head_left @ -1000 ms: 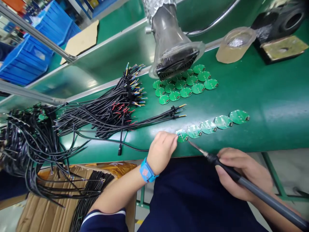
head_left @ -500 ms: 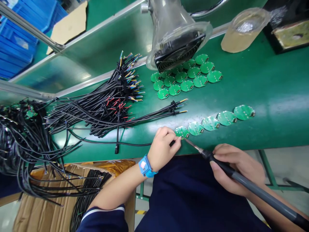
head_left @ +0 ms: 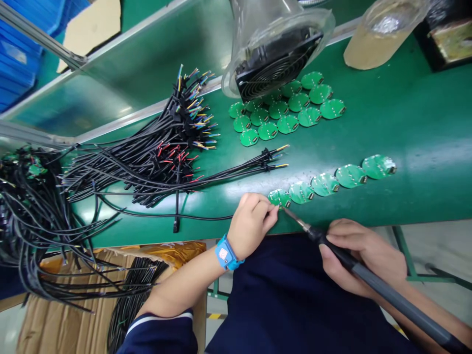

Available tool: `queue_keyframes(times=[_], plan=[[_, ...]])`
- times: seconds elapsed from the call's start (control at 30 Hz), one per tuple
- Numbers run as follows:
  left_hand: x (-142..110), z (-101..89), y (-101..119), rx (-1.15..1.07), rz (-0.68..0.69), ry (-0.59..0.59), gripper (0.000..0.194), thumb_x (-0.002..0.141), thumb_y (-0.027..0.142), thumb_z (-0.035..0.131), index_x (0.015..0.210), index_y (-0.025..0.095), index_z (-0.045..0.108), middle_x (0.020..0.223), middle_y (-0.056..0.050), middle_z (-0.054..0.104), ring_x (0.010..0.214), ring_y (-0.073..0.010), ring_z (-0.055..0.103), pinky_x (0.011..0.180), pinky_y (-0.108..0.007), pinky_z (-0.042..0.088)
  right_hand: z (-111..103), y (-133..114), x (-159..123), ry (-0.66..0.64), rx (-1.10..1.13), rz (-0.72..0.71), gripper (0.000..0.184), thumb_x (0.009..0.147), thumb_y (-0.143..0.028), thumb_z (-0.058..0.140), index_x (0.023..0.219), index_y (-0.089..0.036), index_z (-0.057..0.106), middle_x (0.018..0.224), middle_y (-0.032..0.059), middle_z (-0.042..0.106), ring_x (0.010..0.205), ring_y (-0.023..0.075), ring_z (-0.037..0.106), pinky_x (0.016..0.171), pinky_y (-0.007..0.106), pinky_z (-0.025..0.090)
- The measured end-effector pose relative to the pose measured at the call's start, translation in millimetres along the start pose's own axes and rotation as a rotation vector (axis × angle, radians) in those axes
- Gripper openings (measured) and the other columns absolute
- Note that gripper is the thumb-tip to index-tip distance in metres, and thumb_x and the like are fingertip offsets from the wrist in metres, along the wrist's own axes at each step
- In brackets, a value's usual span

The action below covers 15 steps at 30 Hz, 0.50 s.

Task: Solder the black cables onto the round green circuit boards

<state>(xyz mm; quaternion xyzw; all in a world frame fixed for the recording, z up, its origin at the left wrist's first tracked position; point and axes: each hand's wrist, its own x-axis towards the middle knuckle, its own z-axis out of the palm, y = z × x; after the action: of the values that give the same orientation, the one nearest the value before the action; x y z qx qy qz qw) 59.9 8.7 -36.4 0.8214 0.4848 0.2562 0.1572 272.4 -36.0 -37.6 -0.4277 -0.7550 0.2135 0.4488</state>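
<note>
Black and grey iron [head_left: 383,288] in the right hand [head_left: 368,253], gripped pen-fashion at lower right of the frame; long axis slanting from the lower right corner up and leftward, tip at the lower edge of the leftmost board [head_left: 279,197] in a row of five, contact too small to tell. Left hand [head_left: 251,219] near centre, fingers pinched beside that board, closed over a black cable [head_left: 199,217] trailing nearly level to the left. Bundled cables [head_left: 147,157] left of centre on the green bench [head_left: 376,125], bare ends toward upper right.
</note>
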Motion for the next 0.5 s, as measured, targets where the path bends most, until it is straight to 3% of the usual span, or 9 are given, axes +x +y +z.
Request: queue_keyframes(times=[0.1, 0.2, 0.3, 0.4, 0.5], plan=[[-1.1, 1.7, 0.1, 0.033, 0.023, 0.026, 0.007, 0.085, 0.019, 0.055, 0.078, 0.016, 0.055, 0.081, -0.004, 0.058, 0.081, -0.0143, 0.052, 0.076, -0.030, 0.045, 0.8, -4.1, 3.5, -0.101, -0.051, 0.035, 0.024, 0.065, -0.012, 0.066, 0.077, -0.024, 0.049, 0.065, -0.0016, 0.056, 0.063, 0.0154, 0.060, 0.056, 0.032, 0.053], [-1.5, 2.3, 0.0, 0.052, 0.038, 0.033, 0.008, 0.084, 0.019, 0.055, 0.077, 0.015, 0.055, 0.081, -0.004, 0.059, 0.080, -0.0145, 0.052, 0.075, -0.029, 0.046, 1.9, -7.3, 4.6, -0.200, -0.090, 0.058, 0.024, 0.067, -0.012, 0.064, 0.063, -0.024, 0.043, 0.055, -0.0032, 0.051, 0.058, 0.0145, 0.058, 0.055, 0.030, 0.052], [-1.5, 2.5, -0.2, 0.055, 0.037, 0.022, 0.008, 0.085, 0.020, 0.054, 0.077, 0.016, 0.055, 0.082, -0.004, 0.059, 0.081, -0.0148, 0.052, 0.075, -0.030, 0.046, 1.1, -8.1, 1.0, -0.115, -0.081, 0.044, 0.021, 0.067, -0.011, 0.064, 0.073, -0.024, 0.048, 0.063, -0.0017, 0.056, 0.060, 0.0144, 0.060, 0.056, 0.030, 0.054], [-1.6, 2.7, -0.3, 0.056, 0.029, 0.018, 0.009, 0.085, 0.020, 0.054, 0.077, 0.016, 0.055, 0.082, -0.004, 0.059, 0.081, -0.0150, 0.053, 0.076, -0.030, 0.046, -2.3, -8.8, -2.5, 0.015, -0.032, 0.036, 0.032, 0.066, -0.010, 0.065, 0.092, -0.023, 0.051, 0.072, 0.0002, 0.059, 0.067, 0.0163, 0.062, 0.057, 0.032, 0.055], [-1.5, 2.5, 0.2, 0.063, 0.022, 0.025, 0.009, 0.085, 0.021, 0.055, 0.077, 0.016, 0.056, 0.083, -0.005, 0.059, 0.082, -0.0153, 0.053, 0.075, -0.030, 0.047, -4.3, -9.5, -1.1, 0.034, -0.005, 0.050, 0.035, 0.066, -0.008, 0.063, 0.095, -0.024, 0.051, 0.073, -0.0002, 0.057, 0.068, 0.0172, 0.062, 0.058, 0.033, 0.056]])
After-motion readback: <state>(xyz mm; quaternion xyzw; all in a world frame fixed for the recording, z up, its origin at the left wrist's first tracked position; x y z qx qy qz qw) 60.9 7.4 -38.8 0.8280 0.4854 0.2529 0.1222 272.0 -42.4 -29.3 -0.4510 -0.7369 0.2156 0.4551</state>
